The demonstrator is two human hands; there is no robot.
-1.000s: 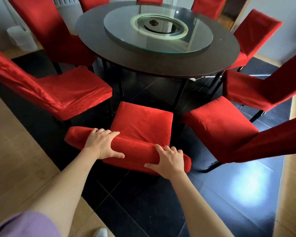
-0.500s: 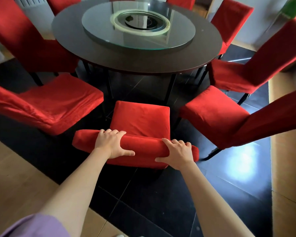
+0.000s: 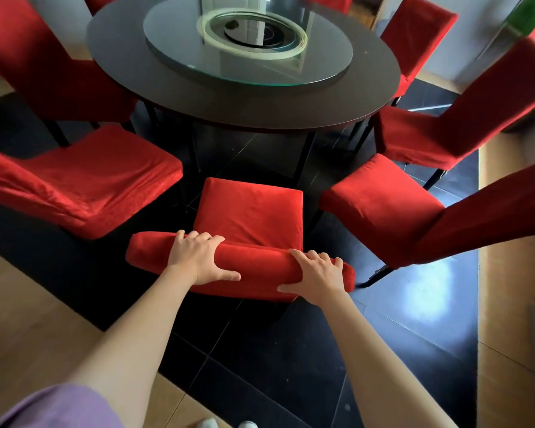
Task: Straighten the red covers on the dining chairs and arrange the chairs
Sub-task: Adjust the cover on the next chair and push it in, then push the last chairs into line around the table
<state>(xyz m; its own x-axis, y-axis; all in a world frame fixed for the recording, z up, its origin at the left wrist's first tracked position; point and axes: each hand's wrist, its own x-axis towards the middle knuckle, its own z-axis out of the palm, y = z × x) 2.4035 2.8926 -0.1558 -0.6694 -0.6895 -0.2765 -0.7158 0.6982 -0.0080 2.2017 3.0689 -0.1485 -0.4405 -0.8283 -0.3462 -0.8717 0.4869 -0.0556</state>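
A dining chair with a red cover (image 3: 250, 214) stands right in front of me, its seat pointing at the round dark table (image 3: 244, 115). I look down on the top of its backrest. My left hand (image 3: 200, 259) grips the top of the backrest left of centre, fingers over the far side and thumb on the near side. My right hand (image 3: 317, 274) grips the same top edge near its right end. The cover lies smooth on the seat.
Red-covered chairs ring the table: one at the left (image 3: 84, 183) with a wrinkled cover, one close at the right (image 3: 383, 205), others further round. A glass turntable (image 3: 247, 47) sits on the table. Black tiles lie under the set, wooden floor (image 3: 28, 307) around.
The chair has moved forward toward the table with both hands still gripping its backrest. My view has shifted closer to the table and slightly to the right.
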